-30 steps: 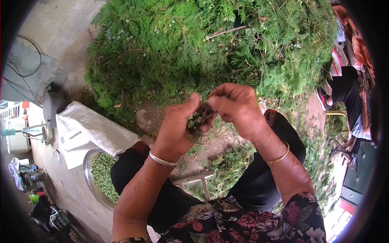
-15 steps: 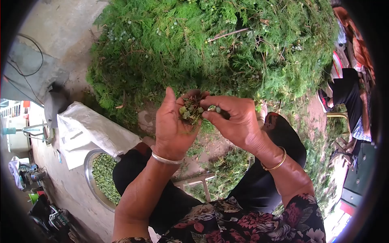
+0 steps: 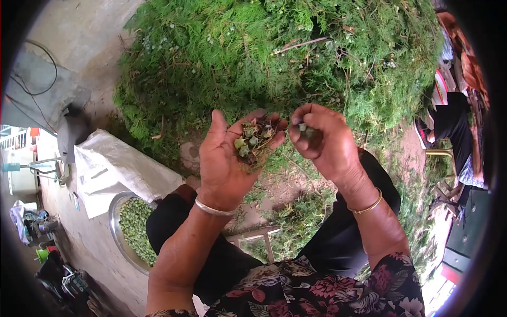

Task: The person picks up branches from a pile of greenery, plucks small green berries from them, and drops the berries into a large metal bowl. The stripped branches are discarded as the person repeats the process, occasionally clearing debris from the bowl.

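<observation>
My left hand (image 3: 228, 161), palm up and cupped, carries a small heap of green conifer cones and dry twig bits (image 3: 253, 140). Just to its right, and apart from it, my right hand (image 3: 328, 138) is turned up with its fingers curled around a few green cones (image 3: 306, 129). Part of what it holds is hidden by the fingers. Beyond both hands rises a big pile of green conifer branches (image 3: 248, 58) with pale cones among the sprays.
A metal basin (image 3: 114, 224) filled with green cones stands left of my knee, beside a white woven sack (image 3: 124, 164). A wooden frame (image 3: 259, 232) lies between my legs. At the right, another person's dark-clothed leg (image 3: 451, 121) shows. Black cables (image 3: 47, 98) hang at the upper left.
My right hand has drawn away from the left palm to the right and turned upward, showing green cones in its fingers. The left hand has barely moved and still cups its heap.
</observation>
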A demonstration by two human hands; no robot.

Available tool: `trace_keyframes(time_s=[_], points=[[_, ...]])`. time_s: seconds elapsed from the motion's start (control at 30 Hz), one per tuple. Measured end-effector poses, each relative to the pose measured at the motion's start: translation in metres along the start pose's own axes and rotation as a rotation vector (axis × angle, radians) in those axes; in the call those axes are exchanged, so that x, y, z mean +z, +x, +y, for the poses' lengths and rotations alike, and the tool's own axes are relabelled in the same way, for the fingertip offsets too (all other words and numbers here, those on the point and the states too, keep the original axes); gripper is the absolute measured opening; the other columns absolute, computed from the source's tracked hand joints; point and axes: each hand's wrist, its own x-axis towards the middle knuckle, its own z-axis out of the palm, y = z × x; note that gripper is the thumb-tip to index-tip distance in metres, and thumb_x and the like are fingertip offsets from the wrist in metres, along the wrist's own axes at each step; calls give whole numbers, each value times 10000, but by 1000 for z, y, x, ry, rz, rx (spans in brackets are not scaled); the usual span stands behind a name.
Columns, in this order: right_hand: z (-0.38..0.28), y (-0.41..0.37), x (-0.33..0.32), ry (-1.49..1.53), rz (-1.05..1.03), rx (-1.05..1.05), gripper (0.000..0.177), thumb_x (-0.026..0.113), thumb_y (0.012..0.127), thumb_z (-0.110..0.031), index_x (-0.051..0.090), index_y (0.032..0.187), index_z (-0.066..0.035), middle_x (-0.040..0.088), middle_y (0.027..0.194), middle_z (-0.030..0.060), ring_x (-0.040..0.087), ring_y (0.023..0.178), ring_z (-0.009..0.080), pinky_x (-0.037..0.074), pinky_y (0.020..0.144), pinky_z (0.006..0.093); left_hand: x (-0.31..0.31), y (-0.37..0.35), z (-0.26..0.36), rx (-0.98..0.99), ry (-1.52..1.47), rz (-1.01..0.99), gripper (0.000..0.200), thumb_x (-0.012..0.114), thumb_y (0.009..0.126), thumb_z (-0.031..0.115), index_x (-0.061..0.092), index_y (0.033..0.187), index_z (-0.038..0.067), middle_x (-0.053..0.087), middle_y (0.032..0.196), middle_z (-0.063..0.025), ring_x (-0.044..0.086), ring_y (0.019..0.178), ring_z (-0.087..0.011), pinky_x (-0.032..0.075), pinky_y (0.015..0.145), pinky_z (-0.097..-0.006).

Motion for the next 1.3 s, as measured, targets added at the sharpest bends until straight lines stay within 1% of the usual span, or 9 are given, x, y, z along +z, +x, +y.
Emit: trace_keyframes(time_s=[0.27, 0.43, 0.53, 0.6, 0.7, 0.83, 1.0, 1.13, 1.3], points=[[27, -2, 11, -803, 46, -449, 121, 623, 832, -40, 683, 897, 41, 671, 718, 65, 596, 625, 65, 456, 523, 202, 7, -3, -3, -12, 31, 104, 720, 328, 947, 551, 450, 1188, -117, 573, 1122, -243, 565, 1063, -330, 434, 971, -432], [18, -2, 14, -759, 171, -291, 105, 631, 815, -12, 675, 892, 44, 691, 762, 70, 667, 742, 106, 509, 579, 227, -2, -2, -2, -56, 74, 5, 740, 325, 946, 557, 426, 1203, -129, 580, 1107, -229, 580, 1023, -316, 451, 940, -407], [20, -4, 14, -793, 203, -342, 108, 634, 807, -19, 670, 896, 31, 698, 798, 96, 676, 712, 144, 521, 581, 259, 1, -3, -2, -58, 92, 27, 738, 321, 948, 555, 428, 1204, -129, 583, 1096, -217, 586, 1006, -307, 458, 927, -399], [28, -2, 8, -1035, 114, -689, 107, 642, 796, -24, 664, 890, 21, 687, 774, 122, 684, 698, 195, 526, 582, 285, 1, -2, -2, -56, 102, 44, 735, 317, 950, 554, 428, 1205, -127, 584, 1092, -211, 588, 1002, -300, 460, 924, -397], [29, -1, 8, -1262, 52, -626, 112, 654, 783, -35, 656, 883, 14, 667, 749, 138, 679, 678, 230, 527, 579, 307, -3, -2, -4, -91, 116, 25, 727, 312, 953, 550, 432, 1207, -120, 586, 1092, -200, 593, 999, -290, 458, 929, -393], [28, -1, 8, -1162, 89, -539, 110, 648, 786, -40, 647, 872, 28, 665, 747, 130, 674, 665, 223, 521, 560, 303, -4, -3, -5, -101, 100, 20, 721, 309, 954, 549, 434, 1210, -113, 586, 1097, -196, 589, 1009, -285, 448, 942, -394], [-3, -2, 1, 0, 0, -36, 132, 623, 828, -89, 608, 865, 37, 612, 713, 92, 594, 552, 137, 402, 428, 197, 2, -2, -4, -78, 109, 32, 742, 308, 947, 562, 424, 1213, -120, 581, 1111, -212, 579, 1031, -301, 438, 958, -411], [-1, -4, 11, -89, 98, -75, 118, 611, 836, -90, 613, 858, 26, 597, 668, 67, 561, 541, 93, 337, 396, 183, 3, -3, -3, -74, 101, 19, 756, 316, 936, 582, 437, 1204, -115, 580, 1118, -211, 574, 1040, -302, 439, 953, -409], [23, -7, 20, -916, 60, -372, 127, 661, 771, -35, 663, 890, 9, 625, 660, 51, 635, 612, 162, 483, 534, 276, -1, -4, -5, -113, 95, 60, 750, 333, 930, 592, 449, 1209, -94, 582, 1113, -191, 574, 1032, -283, 441, 939, -397]])
